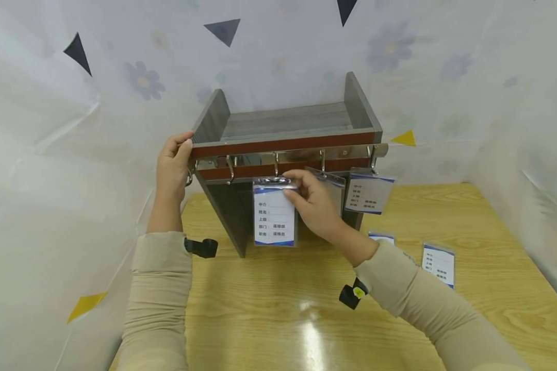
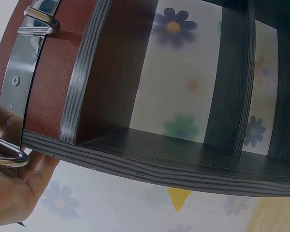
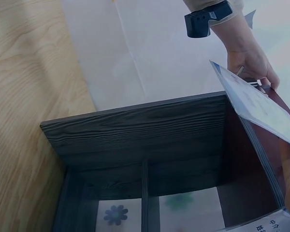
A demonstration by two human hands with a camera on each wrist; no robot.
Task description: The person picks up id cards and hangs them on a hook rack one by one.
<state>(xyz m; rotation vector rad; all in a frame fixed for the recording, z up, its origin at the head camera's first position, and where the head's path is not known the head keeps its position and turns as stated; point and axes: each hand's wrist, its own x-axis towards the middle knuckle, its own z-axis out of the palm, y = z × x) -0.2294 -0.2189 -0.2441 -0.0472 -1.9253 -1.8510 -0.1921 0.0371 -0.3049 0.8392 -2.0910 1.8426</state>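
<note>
Right fingers [image 1: 301, 176] pinch a badge [image 1: 275, 217], a hook [image 1: 276, 162] just above them; left fingers [image 1: 173, 142] grip the shelf [image 1: 288, 120]; another badge [image 1: 369, 194] hangs right of both

Front badge [image 1: 275, 216] reads: 中介, 姓名, 上级, 部门 遥操部, 职务 遥操员.

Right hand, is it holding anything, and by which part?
The right hand pinches the rectangular blue-and-white plastic badge by its upper right corner.
</note>
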